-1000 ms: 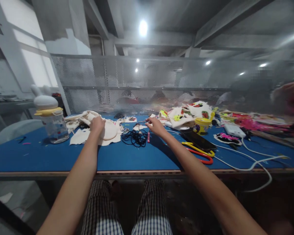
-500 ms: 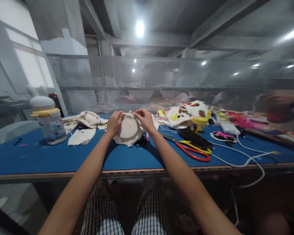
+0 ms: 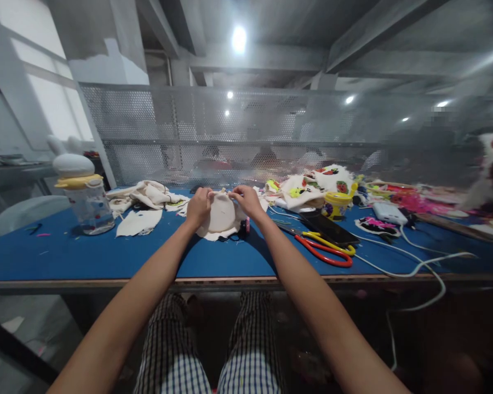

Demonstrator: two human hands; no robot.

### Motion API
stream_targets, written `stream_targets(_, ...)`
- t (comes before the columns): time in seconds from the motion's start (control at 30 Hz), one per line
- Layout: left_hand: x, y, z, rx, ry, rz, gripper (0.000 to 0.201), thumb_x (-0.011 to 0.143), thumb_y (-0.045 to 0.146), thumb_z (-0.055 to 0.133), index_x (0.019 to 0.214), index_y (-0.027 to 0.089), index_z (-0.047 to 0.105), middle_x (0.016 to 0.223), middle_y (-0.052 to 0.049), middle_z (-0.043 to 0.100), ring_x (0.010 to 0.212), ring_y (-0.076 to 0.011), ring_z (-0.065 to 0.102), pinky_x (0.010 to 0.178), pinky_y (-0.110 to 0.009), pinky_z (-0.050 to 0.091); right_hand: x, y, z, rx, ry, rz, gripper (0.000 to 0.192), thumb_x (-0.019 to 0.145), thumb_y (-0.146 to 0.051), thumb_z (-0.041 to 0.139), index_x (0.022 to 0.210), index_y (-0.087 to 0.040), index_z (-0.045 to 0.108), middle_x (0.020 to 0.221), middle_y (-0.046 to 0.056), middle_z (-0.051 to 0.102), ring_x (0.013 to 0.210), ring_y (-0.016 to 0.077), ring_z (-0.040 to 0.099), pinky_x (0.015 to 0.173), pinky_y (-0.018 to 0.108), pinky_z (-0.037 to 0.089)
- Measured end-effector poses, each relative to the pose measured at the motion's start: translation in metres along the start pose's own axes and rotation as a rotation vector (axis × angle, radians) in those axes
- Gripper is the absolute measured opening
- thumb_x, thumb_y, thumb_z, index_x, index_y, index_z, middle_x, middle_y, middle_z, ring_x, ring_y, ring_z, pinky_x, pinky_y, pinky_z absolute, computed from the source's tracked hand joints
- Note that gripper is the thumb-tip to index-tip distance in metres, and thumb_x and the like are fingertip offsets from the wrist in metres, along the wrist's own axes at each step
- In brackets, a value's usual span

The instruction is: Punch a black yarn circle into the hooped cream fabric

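Note:
A round embroidery hoop (image 3: 222, 215) with off-white cloth stretched over it stands tilted on the blue table, its loose cloth edge hanging at the bottom. My left hand (image 3: 199, 208) is closed on its upper left rim. My right hand (image 3: 247, 200) pinches the cloth edge at the upper right. A small fitting shows at the top of the hoop between my hands. Just below my right wrist lies a black and pink item (image 3: 245, 226), partly hidden, with dark strands beside it. Parts of the fingertips are hidden behind the rim.
Red-and-yellow-handled scissors (image 3: 328, 251), a black phone (image 3: 328, 227), a yellow cup (image 3: 337, 206) and white cables lie at right. Cloth pieces (image 3: 139, 222) and a water bottle (image 3: 86, 205) stand left. Behind is a perforated metal screen (image 3: 246, 126). A blurred person is at far right.
The view has shifted slightly. My hands stay at the hoop's upper rim, and the hoop seems tilted a bit differently. White patterned cloth has come into view at the far right.

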State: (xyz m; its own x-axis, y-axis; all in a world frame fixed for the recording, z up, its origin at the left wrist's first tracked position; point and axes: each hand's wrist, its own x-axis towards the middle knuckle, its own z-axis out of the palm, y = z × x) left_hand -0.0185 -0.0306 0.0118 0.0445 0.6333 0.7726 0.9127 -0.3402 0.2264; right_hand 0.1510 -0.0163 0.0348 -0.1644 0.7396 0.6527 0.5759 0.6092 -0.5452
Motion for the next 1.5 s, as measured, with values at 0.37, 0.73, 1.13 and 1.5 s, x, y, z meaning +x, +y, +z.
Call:
stream_targets(0.37, -0.0041, 0.0032, -0.0036, 0.095, -0.010, 0.007, 0.029, 0.097, 0.031, 0.032, 0.101, 0.016, 0.056, 0.099, -0.011, 0.059, 0.086, -0.0220, 0.058, 0.065, -0.029, 0.041, -0.0054, -0.0048, -0.0027, -0.171, -0.069, -0.103, 0.020, 0.085, -0.015, 0.051, 0.083, -0.015, 0.071, 0.088, 0.007, 0.068, 0.083, 0.0170, 0.058, 0.076, 0.025, 0.039)
stream_targets(0.73, -0.0044, 0.0051, -0.0071, 0.119, -0.002, 0.024, 0.027, 0.097, 0.029, 0.033, 0.100, 0.016, 0.056, 0.098, -0.010, 0.059, 0.085, -0.0211, 0.058, 0.064, -0.028, 0.041, -0.0038, -0.0001, -0.0012, 0.043, -0.064, -0.051, 0.019, 0.081, -0.018, 0.053, 0.076, -0.015, 0.072, 0.077, 0.003, 0.069, 0.076, 0.0153, 0.058, 0.069, 0.024, 0.040)
stream_targets(1.13, -0.0048, 0.0017, -0.0057, 0.108, 0.035, 0.055, 0.030, 0.097, 0.031, 0.031, 0.101, 0.016, 0.056, 0.098, -0.011, 0.058, 0.085, -0.0214, 0.058, 0.066, -0.028, 0.041, -0.0010, 0.0039, -0.0035, 0.308, -0.115, 0.018, 0.019, 0.073, -0.023, 0.056, 0.060, -0.014, 0.066, 0.060, -0.001, 0.062, 0.063, 0.0129, 0.054, 0.061, 0.022, 0.037)
stream_targets(1.5, -0.0021, -0.0026, -0.0076, 0.108, 0.048, 0.105, 0.031, 0.097, 0.033, 0.029, 0.098, 0.016, 0.055, 0.096, -0.012, 0.058, 0.087, -0.0219, 0.057, 0.070, -0.029, 0.042, -0.0021, 0.0033, -0.0053, 0.420, -0.165, 0.030, 0.024, 0.071, -0.033, 0.059, 0.058, -0.014, 0.063, 0.055, -0.002, 0.056, 0.058, 0.0110, 0.049, 0.060, 0.023, 0.038)
